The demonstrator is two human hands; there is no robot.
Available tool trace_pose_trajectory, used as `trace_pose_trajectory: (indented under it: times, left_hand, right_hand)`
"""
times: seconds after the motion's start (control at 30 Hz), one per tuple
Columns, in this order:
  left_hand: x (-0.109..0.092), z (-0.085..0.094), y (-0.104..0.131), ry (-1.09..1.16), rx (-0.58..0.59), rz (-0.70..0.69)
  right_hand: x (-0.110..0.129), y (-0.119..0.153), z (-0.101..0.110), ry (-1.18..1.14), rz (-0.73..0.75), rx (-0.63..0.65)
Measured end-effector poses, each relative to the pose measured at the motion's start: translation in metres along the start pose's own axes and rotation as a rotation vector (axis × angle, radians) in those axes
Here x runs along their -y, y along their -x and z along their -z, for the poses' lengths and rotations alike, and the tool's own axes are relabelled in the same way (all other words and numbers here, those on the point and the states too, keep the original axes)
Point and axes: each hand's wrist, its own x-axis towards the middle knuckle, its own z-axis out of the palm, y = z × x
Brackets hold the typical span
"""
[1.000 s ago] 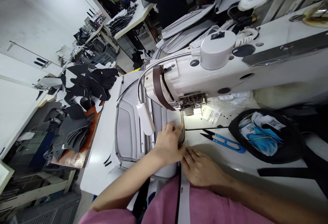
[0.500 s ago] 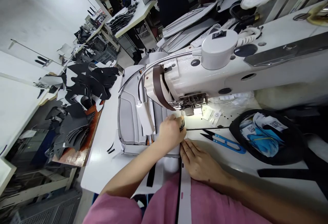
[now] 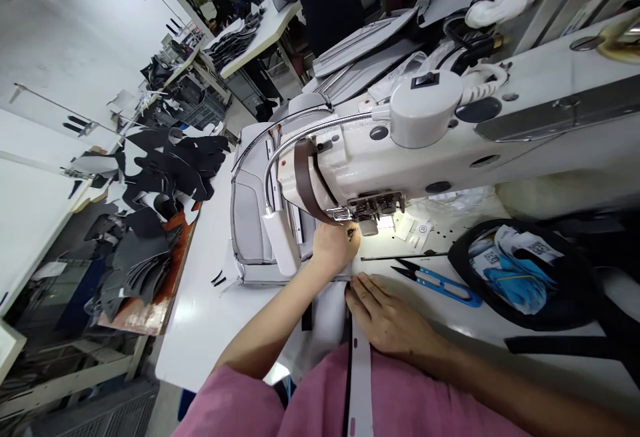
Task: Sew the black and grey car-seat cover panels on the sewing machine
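A grey padded fabric piece (image 3: 250,213) with dark piping lies under the head of a white sewing machine (image 3: 360,157). Close below the presser foot, my left hand (image 3: 334,248) is closed on the right edge of the fabric, fingers curled. My right hand (image 3: 387,310) lies flat, fingers stretched, its fingertips at that same edge and at the upper end of a white strip with a black border (image 3: 361,383). This strip hangs down over my lap. Where fabric meets needle is hidden behind my left hand and the machine head.
Blue thread snips (image 3: 440,283) lie right of my hands, beside a black fabric pouch (image 3: 525,317) holding labels. A lamp on a flexible neck (image 3: 281,240) hangs over the fabric. Dark cut pieces (image 3: 160,170) are heaped at left. A person (image 3: 323,3) stands beyond.
The grey fabric has slid away from me under the machine, and my left hand has moved slightly forward with it. The strip has shifted too. My right hand stays nearly in place.
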Motion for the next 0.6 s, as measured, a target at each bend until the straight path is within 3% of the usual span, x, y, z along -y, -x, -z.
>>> trace_pose_trajectory:
  times: [0.1,0.2,0.3,0.4,0.5,0.6]
  left_hand:
    - [0.019,0.013,0.021,0.131,-0.104,-0.196]
    - [0.06,0.023,0.053,0.084,-0.229,-0.314]
    - [0.107,0.025,0.064,-0.164,-0.209,-0.406]
    - [0.133,0.036,0.045,-0.399,-0.109,-0.558]
    - [0.117,0.074,0.017,-0.587,0.097,-0.747]
    - [0.074,0.116,0.007,-0.673,0.239,-0.887]
  right_hand:
    - [-0.011,-0.008,0.018,-0.155,0.001,0.066]
    - [-0.021,-0.022,0.044,-0.451,-0.15,0.17]
    - [-0.02,-0.037,0.063,-0.683,-0.286,0.287]
    - [-0.01,-0.054,0.064,-0.745,-0.274,0.502]
    - [0.0,-0.078,0.044,-0.642,-0.182,0.622]
    - [0.003,-0.108,0.009,-0.31,-0.081,0.363]
